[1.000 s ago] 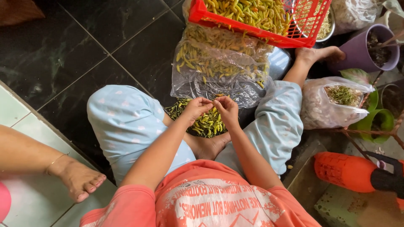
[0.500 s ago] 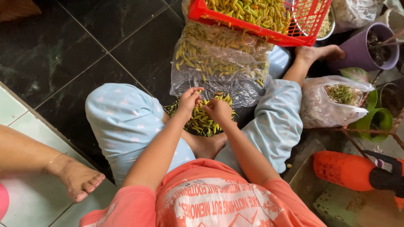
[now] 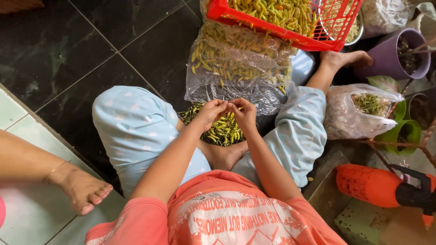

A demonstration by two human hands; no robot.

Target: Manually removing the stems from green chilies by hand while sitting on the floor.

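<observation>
Both hands have come together over the lap since half a second ago, when they sat slightly lower and left on the pile. The left hand and right hand now meet fingertip to fingertip, pinched on one small yellow-green chilli pepper; the pepper itself is mostly hidden between the fingers. Directly below lies the loose heap of green and yellow chilli peppers, resting between the knees in pale blue trousers. Beyond it, touching the heap's far edge, stands the clear plastic bag of chillies, with the red plastic crate above. The dark tiled floor to the left offers open room; the right side is crowded by bags and pots.
</observation>
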